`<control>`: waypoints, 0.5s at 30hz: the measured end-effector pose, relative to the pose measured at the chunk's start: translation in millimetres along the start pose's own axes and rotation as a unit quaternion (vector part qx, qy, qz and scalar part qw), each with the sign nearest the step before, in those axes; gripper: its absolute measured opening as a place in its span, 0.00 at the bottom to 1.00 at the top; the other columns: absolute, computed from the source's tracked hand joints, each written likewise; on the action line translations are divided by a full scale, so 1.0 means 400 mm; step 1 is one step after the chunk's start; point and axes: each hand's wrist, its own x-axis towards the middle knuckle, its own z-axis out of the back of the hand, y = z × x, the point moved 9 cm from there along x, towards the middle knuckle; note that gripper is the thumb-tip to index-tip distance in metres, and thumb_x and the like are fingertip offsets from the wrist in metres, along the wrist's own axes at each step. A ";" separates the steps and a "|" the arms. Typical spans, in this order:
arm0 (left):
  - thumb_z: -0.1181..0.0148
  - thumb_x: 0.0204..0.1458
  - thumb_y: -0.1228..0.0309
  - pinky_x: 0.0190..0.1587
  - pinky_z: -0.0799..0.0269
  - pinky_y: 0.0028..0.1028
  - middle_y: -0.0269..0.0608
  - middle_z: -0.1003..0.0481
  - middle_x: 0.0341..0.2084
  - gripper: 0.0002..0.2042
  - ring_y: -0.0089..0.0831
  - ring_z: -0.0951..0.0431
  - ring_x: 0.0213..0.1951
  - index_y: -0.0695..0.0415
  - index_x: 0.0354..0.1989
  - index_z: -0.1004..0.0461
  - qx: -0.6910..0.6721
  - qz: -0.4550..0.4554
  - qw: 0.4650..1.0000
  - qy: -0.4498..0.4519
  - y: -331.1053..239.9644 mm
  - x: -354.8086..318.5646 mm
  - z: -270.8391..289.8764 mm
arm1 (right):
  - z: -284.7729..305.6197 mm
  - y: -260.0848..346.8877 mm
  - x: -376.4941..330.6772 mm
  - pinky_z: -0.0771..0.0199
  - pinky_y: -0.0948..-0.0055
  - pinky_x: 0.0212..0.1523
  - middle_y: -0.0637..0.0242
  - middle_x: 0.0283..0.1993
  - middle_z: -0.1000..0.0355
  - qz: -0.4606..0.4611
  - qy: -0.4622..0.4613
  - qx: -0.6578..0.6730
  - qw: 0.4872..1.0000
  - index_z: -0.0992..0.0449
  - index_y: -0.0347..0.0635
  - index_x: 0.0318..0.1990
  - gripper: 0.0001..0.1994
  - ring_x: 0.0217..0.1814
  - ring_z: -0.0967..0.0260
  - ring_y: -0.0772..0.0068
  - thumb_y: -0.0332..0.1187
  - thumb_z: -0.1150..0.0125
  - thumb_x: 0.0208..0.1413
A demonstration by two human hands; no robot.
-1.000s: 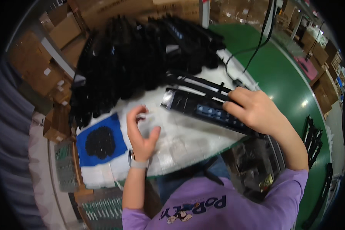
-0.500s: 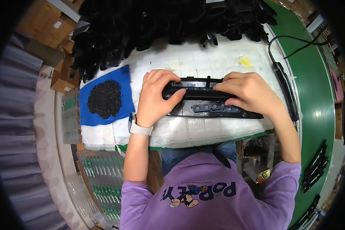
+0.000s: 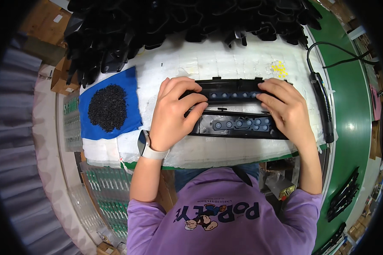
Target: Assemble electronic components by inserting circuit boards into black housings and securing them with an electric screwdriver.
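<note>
Both hands hold a long black plastic housing (image 3: 227, 85) by its two ends above the white-covered table. My left hand (image 3: 174, 110) grips the left end, thumb and fingers closed on the edge. At the other end, my right hand (image 3: 288, 111) pinches the housing with bent fingers. Inside it shows a grey-blue strip with a row of round buttons (image 3: 234, 95). Just nearer to me lies a second black housing (image 3: 206, 128), with loose grey-blue button strips (image 3: 242, 124) resting in it. My right fingers partly cover its right end.
A blue cloth (image 3: 134, 104) carries a heap of small black screws (image 3: 107, 108) on the left. Many black plastic parts (image 3: 178, 21) are piled along the far side. Small yellow pieces (image 3: 279, 69) lie far right, near a corded black electric screwdriver (image 3: 322, 106).
The held housing has tilted, so its inside and the row of buttons now show. My right hand has moved to its right end. The view has shifted slightly.
</note>
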 end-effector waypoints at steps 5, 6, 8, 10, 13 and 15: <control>0.37 0.39 0.75 0.49 0.37 0.36 0.38 0.27 0.32 0.04 0.38 0.28 0.43 0.59 0.25 0.24 0.021 0.006 1.000 0.001 0.006 0.001 0.003 | 0.039 0.018 -0.003 0.31 0.67 0.33 0.63 0.31 0.30 -0.040 -0.048 -0.013 0.998 0.23 0.37 0.30 0.09 0.36 0.31 0.61 0.26 0.34 0.37; 0.37 0.38 0.75 0.48 0.36 0.37 0.38 0.27 0.32 0.05 0.38 0.28 0.42 0.60 0.25 0.25 0.006 0.003 1.000 -0.009 0.005 0.002 0.010 | 0.047 0.025 -0.011 0.33 0.68 0.29 0.64 0.28 0.32 -0.058 -0.043 0.018 0.997 0.23 0.38 0.30 0.09 0.31 0.33 0.63 0.26 0.33 0.36; 0.36 0.37 0.76 0.47 0.35 0.36 0.39 0.27 0.32 0.06 0.39 0.28 0.42 0.60 0.25 0.25 -0.015 -0.008 1.000 -0.021 -0.006 0.002 0.016 | 0.046 0.070 -0.019 0.39 0.69 0.22 0.66 0.24 0.38 -0.007 -0.037 0.047 0.998 0.23 0.39 0.29 0.11 0.25 0.39 0.66 0.25 0.32 0.33; 0.36 0.36 0.77 0.45 0.34 0.35 0.41 0.27 0.32 0.06 0.40 0.28 0.42 0.60 0.26 0.25 -0.015 -0.050 0.999 -0.014 -0.029 0.012 0.004 | 0.001 0.101 -0.025 0.39 0.71 0.21 0.67 0.22 0.41 0.018 0.020 0.072 0.997 0.24 0.39 0.29 0.11 0.24 0.40 0.67 0.24 0.33 0.31; 0.37 0.36 0.78 0.45 0.32 0.35 0.42 0.27 0.34 0.06 0.42 0.28 0.42 0.61 0.26 0.25 -0.014 -0.059 0.998 0.009 -0.039 0.012 -0.013 | -0.043 0.113 -0.016 0.36 0.71 0.22 0.68 0.24 0.41 0.007 0.025 0.031 0.999 0.24 0.40 0.31 0.12 0.27 0.38 0.68 0.26 0.34 0.32; 0.37 0.37 0.78 0.46 0.32 0.35 0.44 0.27 0.35 0.05 0.43 0.27 0.43 0.61 0.25 0.25 -0.009 -0.073 0.997 0.032 -0.044 0.009 -0.026 | -0.062 0.109 -0.011 0.33 0.69 0.24 0.67 0.29 0.39 -0.015 0.029 0.019 0.999 0.25 0.39 0.32 0.12 0.31 0.37 0.67 0.28 0.35 0.34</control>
